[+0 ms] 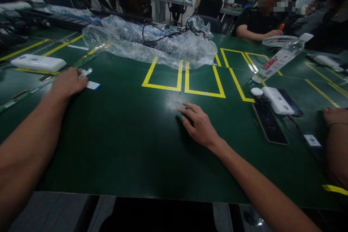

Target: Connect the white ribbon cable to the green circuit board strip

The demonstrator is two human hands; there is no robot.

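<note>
At the left of the table, my left hand (69, 82) is closed, its fingers curled around a white flat ribbon cable (94, 85). One end of the cable has a blue edge; a bent white piece (86, 72) shows beyond the fingertips. Close by that hand runs a long, narrow green circuit-board strip (34, 90). My right hand (200, 125) is near the middle of the green tabletop (130, 145), holding nothing, with fingers apart. Whether its fingertips touch the surface I cannot tell.
Clear plastic wrap (163, 49) with black cables lies across the back. Yellow tape (163, 87) marks rectangles. At right are a tilted bottle (282, 59), a phone (269, 123) and a white device (277, 100). Another white device (39, 62) lies left. Another person's arm (337, 141) rests at the right edge.
</note>
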